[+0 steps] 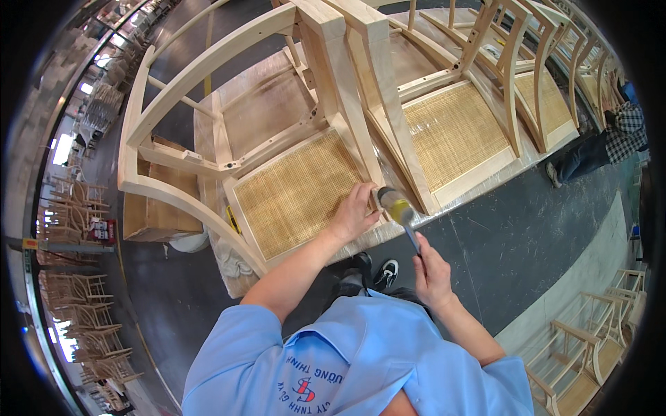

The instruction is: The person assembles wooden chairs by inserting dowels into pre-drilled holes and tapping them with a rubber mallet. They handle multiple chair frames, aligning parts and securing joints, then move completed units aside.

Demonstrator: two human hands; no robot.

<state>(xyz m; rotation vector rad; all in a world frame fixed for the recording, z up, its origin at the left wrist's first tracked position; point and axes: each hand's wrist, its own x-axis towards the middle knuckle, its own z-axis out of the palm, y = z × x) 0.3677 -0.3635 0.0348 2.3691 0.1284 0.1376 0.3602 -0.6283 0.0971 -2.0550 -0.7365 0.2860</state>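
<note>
A pale wooden chair frame (189,76) lies tipped over on the bench, and a woven cane panel (298,191) is set into it. My left hand (355,211) closes around the end of the chair leg (368,163) at the panel's near right corner. In my right hand (433,274) is the handle of a mallet, its blurred yellow and dark mallet head (397,206) just right of my left fingertips. Whether the mallet head touches the wood I cannot tell.
More chair frames with cane panels (458,135) line the wrapped bench (479,197) to the right. A cardboard box (156,211) stands left of the bench. Another person (617,135) works at the far right. Stacked chairs (596,340) are at lower right.
</note>
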